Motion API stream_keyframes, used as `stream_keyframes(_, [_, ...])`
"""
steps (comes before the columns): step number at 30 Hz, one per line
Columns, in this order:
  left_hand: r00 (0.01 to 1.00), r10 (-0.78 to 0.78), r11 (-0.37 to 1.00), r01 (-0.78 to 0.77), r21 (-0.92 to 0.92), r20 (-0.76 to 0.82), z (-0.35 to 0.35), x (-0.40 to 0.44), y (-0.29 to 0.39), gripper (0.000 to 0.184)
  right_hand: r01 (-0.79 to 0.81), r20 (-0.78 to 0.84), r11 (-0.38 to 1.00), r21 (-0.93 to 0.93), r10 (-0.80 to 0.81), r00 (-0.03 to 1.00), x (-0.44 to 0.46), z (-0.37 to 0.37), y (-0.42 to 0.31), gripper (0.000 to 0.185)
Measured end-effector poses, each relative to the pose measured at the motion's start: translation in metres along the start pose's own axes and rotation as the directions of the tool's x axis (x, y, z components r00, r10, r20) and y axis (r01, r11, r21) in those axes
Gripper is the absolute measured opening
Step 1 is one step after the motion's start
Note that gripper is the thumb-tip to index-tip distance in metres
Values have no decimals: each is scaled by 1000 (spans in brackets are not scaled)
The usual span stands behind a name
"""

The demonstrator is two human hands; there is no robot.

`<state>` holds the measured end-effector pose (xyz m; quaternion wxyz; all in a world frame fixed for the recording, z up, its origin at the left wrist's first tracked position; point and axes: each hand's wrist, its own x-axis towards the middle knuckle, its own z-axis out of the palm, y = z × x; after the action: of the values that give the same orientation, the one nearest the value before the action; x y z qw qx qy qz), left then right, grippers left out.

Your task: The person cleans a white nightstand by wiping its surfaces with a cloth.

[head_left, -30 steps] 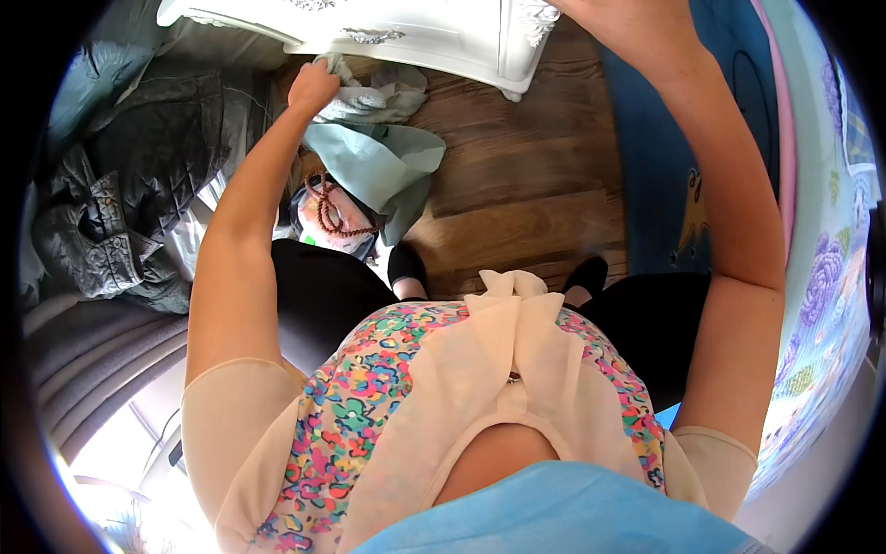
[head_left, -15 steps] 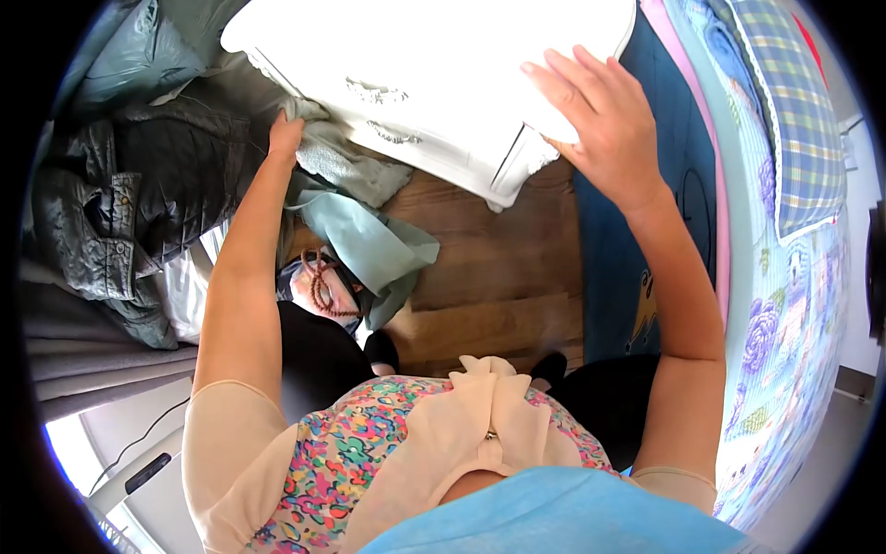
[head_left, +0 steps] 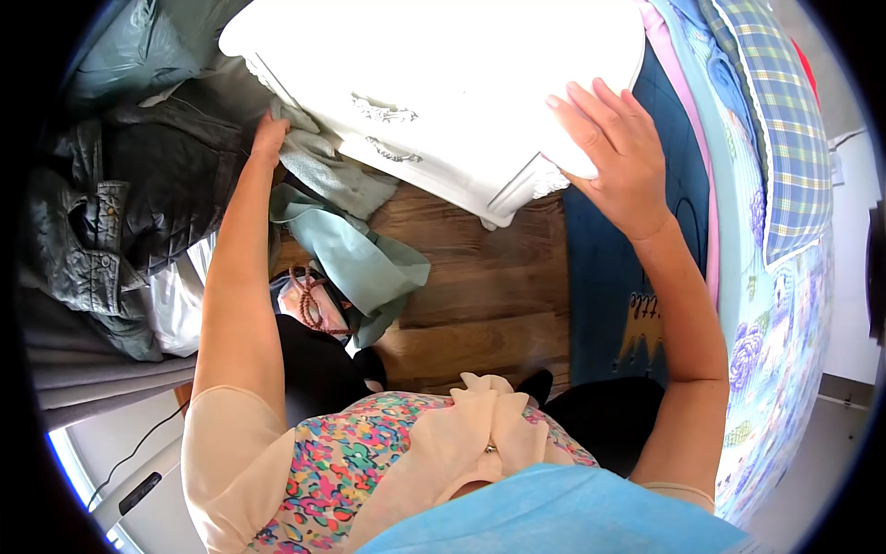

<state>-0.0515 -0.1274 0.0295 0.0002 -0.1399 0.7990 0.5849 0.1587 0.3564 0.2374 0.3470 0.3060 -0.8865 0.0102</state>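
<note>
White cabinet [head_left: 443,92] now more visible

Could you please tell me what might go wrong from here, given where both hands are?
The grey cloth in the left hand lies close against the white cabinet, so it might snag if pulled.

The teal cloth reaches down near the left shoe and could cause a slip.

The beads lie loose beside that cloth and might be dragged along if it moves.
</note>
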Motion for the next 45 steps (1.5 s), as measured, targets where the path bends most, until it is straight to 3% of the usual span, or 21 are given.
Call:
stream_keyframes(5, [996, 69, 986, -77, 148, 60, 3, -12, 4, 62, 42, 21, 999, 35, -43, 999, -12, -3, 36, 74])
stream_keyframes(12, [975, 140, 989, -146, 21, 174, 22, -49, 14, 52, 127, 65, 992, -8, -126, 990, -24, -9, 86, 62])
stream_keyframes(14, [968, 131, 983, -155, 100, 214, 23, -50, 2, 54, 106, 108, 993, -60, -99, 989, -29, -10, 98, 57])
stream_keyframes(16, [966, 180, 962, -213, 171, 187, 29, -52, -6, 51, 85, 118, 988, -126, -71, 991, -33, -9, 115, 52])
stream_keyframes(17, [976, 75, 978, -112, 176, 204, 29, -61, 3, 48, 81, 130, 985, -155, -61, 990, -36, -8, 118, 50])
stream_keyframes(19, [972, 195, 961, -216, 172, 129, 37, -72, 6, 41, 70, 142, 982, -174, -46, 989, -33, -14, 111, 49])
stream_keyframes(21, [952, 303, 863, -290, 413, 35, 32, -29, -40, 53, 80, 191, 974, -211, -39, 981, -32, -19, 111, 51])
stream_keyframes(22, [988, -124, 943, 87, 320, 97, 31, -66, 18, 64, 86, 195, 975, -205, -46, 980, -32, -20, 113, 51])
stream_keyframes(23, [986, -139, 942, 103, 319, 92, 31, -67, 8, 64, 82, 218, 975, -206, -36, 975, -34, -20, 116, 52])
stream_keyframes(25, [980, 183, 908, -201, 368, 84, 30, -61, -6, 60, 86, 240, 975, -205, -35, 970, -34, -17, 121, 52])
stream_keyframes(26, [964, 223, 922, -257, 290, 143, 27, -61, -16, 58, 63, 225, 984, -164, -25, 974, -36, -14, 123, 52])
stream_keyframes(27, [993, 87, 960, -106, 258, 84, 31, -76, -1, 54, 41, 216, 992, -121, -14, 976, -37, -12, 121, 51])
stream_keyframes(29, [983, 106, 980, -129, 151, 153, 27, -71, 3, 50, 51, 221, 985, -166, -14, 975, -33, -16, 108, 49])
stream_keyframes(33, [971, 141, 966, -178, 189, 195, 23, -55, -33, 41, -89, 250, 979, -182, 134, 959, -24, -19, 83, 51])
stream_keyframes(34, [828, 292, 522, -558, 645, 479, 29, -39, -70, 41, -158, 278, 955, -252, 228, 933, -20, -18, 74, 53])
stream_keyframes(35, [629, 182, -204, -728, 655, 756, 30, -26, -91, 41, -152, 279, 957, -246, 220, 935, -15, -15, 67, 53])
stream_keyframes(37, [789, 50, 446, -567, 693, 613, 40, -117, -47, 40, -160, 292, 946, -283, 243, 925, -4, -11, 53, 55])
stream_keyframes(39, [732, 19, 463, -610, 643, 681, 46, -155, -55, 39, -62, 232, 965, -254, 124, 965, 15, -3, 32, 55])
stream_keyframes(42, [642, -218, 127, -728, 673, 735, 58, -180, -83, 33, 44, 164, 979, -201, -11, 986, 41, 16, 12, 58])
stream_keyframes(43, [643, -220, 132, -726, 675, 734, 56, -179, -96, 33, 50, 160, 983, -176, -21, 987, 48, 21, 6, 61])
stream_keyframes(45, [576, -492, -149, -794, 589, 653, 42, -181, -120, 25, 101, 129, 978, -184, -78, 989, 64, 27, -10, 60])
